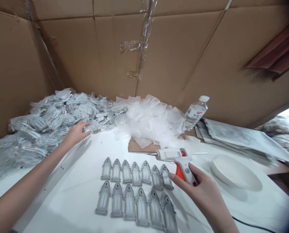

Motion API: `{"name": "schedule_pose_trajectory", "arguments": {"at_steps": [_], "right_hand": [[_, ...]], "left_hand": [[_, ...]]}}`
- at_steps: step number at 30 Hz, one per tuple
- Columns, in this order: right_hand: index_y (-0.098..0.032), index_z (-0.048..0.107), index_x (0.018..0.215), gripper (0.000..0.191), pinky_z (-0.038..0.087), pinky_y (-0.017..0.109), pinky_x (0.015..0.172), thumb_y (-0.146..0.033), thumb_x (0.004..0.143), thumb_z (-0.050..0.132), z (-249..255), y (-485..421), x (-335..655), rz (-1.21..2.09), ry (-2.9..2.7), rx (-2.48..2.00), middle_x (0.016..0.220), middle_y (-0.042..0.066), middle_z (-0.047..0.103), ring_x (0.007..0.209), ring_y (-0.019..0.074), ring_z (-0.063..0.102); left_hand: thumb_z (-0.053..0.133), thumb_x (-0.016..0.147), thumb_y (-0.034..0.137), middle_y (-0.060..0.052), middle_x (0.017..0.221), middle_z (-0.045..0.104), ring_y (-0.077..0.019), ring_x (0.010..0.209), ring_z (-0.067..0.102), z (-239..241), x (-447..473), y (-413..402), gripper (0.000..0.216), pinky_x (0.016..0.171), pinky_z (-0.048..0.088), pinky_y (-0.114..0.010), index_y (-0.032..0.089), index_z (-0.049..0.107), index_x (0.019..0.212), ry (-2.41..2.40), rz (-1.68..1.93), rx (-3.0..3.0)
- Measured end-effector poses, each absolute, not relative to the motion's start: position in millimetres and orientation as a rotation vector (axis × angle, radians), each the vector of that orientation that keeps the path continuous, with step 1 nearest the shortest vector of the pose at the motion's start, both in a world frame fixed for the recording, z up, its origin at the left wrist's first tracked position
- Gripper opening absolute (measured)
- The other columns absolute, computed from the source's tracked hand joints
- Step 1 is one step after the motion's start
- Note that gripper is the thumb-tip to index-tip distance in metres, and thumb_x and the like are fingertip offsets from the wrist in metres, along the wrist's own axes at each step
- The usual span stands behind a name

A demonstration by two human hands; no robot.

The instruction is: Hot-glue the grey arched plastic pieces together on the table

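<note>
My left hand (75, 133) is at the front edge of a heap of small clear bags (54, 119) holding grey pieces. Its thumb and forefinger are apart, with nothing visible between them. In my right hand (206, 192) is a white hot glue gun (175, 156) with an orange trigger, its nozzle pointing left. The thumb and a finger lie on either side of its handle; the other fingers are hidden. Below the gun, grey arched window-shaped pieces lie in two rows on the white table, a back row (126, 171) and a front row (129, 202).
A mound of thin translucent plastic bags (151, 118) covers a cardboard piece (142, 146). Behind stand a clear bottle (195, 111) and a cardboard wall (115, 55). To the right are a white plate (236, 173), stacked flat sheets (241, 137) and a black cable (251, 225).
</note>
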State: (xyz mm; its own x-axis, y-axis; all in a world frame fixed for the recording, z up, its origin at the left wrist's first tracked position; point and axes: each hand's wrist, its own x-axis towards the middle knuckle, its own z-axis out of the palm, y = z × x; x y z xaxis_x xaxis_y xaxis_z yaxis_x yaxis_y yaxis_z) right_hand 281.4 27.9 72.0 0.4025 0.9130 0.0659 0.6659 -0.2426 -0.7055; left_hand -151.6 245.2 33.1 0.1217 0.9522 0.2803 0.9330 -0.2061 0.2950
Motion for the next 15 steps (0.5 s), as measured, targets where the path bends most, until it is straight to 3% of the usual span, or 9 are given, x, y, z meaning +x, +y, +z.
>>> {"name": "schedule_pose_trajectory", "arguments": {"at_steps": [4,8,15], "right_hand": [[-0.022,0.053,0.070,0.052,0.035,0.028,0.049,-0.069,0.058,0.070,72,27,281,0.454,-1.277,-2.042,0.059,-0.002,0.047,0.053,0.0138,0.040],[-0.018,0.063,0.087,0.062,0.044,0.030,0.057,-0.069,0.054,0.072,73,27,278,0.589,-1.233,-2.051,0.070,0.003,0.061,0.060,0.0177,0.051],[-0.019,0.063,0.078,0.051,0.034,0.026,0.048,-0.068,0.063,0.071,57,25,282,0.482,-1.376,-1.941,0.057,-0.002,0.050,0.051,0.0126,0.038]], "left_hand": [[0.062,0.096,0.039,-0.011,0.131,0.060,-0.0251,0.113,0.062,25,-132,265,0.040,0.096,0.053,-0.048,0.017,0.057,0.130,2.013,0.495,2.281],[0.062,0.096,0.038,-0.011,0.134,0.057,-0.0265,0.116,0.061,23,-116,281,0.041,0.097,0.053,-0.049,0.018,0.056,0.132,2.101,0.419,2.223],[0.063,0.096,0.036,-0.011,0.133,0.058,-0.0260,0.114,0.061,28,-114,289,0.040,0.095,0.054,-0.048,0.017,0.056,0.131,2.010,0.357,2.217]]}}
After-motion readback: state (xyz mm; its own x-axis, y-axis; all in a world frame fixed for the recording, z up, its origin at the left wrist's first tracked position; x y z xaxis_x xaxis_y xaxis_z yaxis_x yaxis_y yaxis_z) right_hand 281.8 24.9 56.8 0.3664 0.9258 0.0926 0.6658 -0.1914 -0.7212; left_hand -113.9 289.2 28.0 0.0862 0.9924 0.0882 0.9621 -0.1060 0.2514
